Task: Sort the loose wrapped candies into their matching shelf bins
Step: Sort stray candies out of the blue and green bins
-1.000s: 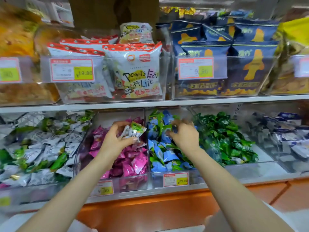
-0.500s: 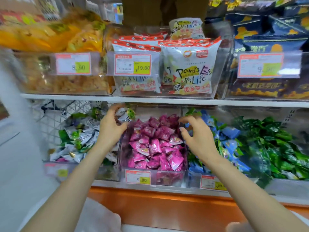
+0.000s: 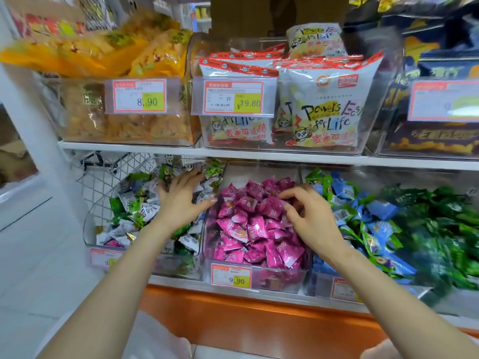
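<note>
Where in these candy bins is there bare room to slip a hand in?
Bare room lies at the back of the pink bin, between the pink candies and its rear wall. Crowded: the left hand lies over the heaped white-and-green bin, the right hand over the pink pile's right side, and the blue bin is heaped.

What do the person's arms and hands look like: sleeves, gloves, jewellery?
No gloves, rings or watch on left hand or right hand. The left forearm and right forearm are uncovered to the frame edge: no sleeves show. Nails look short, unpainted. The pale fabric at the bottom may be clothing; cannot tell.
</note>
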A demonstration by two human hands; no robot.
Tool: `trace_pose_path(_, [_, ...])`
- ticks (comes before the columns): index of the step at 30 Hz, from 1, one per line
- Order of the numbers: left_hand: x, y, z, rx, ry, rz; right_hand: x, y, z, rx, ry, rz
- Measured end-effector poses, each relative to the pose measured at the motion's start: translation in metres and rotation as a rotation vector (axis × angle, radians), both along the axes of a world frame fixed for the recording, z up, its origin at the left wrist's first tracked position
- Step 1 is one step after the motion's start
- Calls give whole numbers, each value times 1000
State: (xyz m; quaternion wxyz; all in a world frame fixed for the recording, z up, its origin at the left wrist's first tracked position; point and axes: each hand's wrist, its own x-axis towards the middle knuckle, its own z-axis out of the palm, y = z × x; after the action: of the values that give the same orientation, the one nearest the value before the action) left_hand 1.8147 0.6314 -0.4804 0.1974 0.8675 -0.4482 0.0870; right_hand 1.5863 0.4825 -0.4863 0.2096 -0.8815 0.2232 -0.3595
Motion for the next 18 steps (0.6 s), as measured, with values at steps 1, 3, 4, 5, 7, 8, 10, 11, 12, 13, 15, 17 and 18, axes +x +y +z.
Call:
trace_pose_path(1, [0, -1, -2, 62, -28, -11, 1, 0, 0, 12, -9, 3])
trace_pose_path(3, [1, -1, -5, 99, -62, -21, 2, -1, 0, 30, -17, 5])
trace_pose_path(4, [1, -2, -5, 80, -65, -22, 3, -1, 0, 34, -18, 5])
trace_pose_path(5, [-1, -1, -3, 46, -68, -24, 2, -2, -1, 37, -18, 5])
trace_pose_path(7, [-7, -2, 2, -37, -80, -40, 0, -4, 0, 43, -19, 11])
trace_pose_path(8, [-11, -4, 4, -81, -82, -59, -2, -6, 1, 43, -17, 12])
trace_pose_path(10, [-27, -8, 9, -177, -63, -144, -8, -11, 4, 39, -8, -1])
trace_pose_path(11, [-37, -11, 10, -227, -31, -203, -12, -14, 5, 41, -3, -17])
trace_pose_path(12, [-50, -15, 9, -269, 21, -265, -17, -18, 6, 44, -1, -36])
trace_pose_path(13, [-64, -20, 8, -295, 69, -334, -23, -22, 7, 46, -3, -55])
trace_pose_path(15, [-93, -34, 5, -312, 125, -464, -37, -31, 9, 41, -18, -80])
trace_pose_path(17, [-119, -53, 1, -277, 170, -592, -53, -39, 10, 44, -27, -110])
trace_pose_path(18, [-130, -63, 0, -253, 181, -649, -61, -43, 10, 42, -30, -130])
